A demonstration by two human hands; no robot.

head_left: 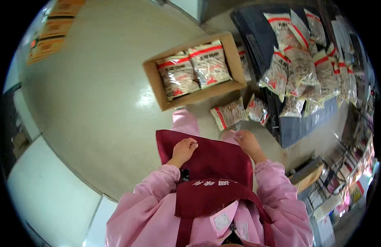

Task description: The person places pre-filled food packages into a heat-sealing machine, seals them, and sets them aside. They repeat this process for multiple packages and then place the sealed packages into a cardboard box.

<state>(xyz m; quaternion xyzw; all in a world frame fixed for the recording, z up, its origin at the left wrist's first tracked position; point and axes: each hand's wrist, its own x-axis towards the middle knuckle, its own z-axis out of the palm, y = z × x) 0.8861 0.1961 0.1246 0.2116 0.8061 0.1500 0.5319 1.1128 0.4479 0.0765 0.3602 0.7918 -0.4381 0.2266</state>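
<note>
My left hand [184,151] is held over the dark red apron [215,156], fingers curled in and nothing showing in them. Beyond the apron's right edge, my right hand [249,145] hangs with its fingers bent together and no object visible in its grasp. It is nearest to a clear printed bag [230,114] lying on the floor, apart from it. A smaller-looking bag [257,109] lies to the right of that one. Ahead stands an open cardboard box [195,97]; two bags, a left one [178,76] and a right one [210,64], lie side by side at its top.
A dark pallet [256,41] at the right bears a heap of similar bags [299,66]. Orange-brown cartons [54,28] are stacked at the far left. White panels [50,189] stand at the lower left. Cluttered racks [342,173] line the right side.
</note>
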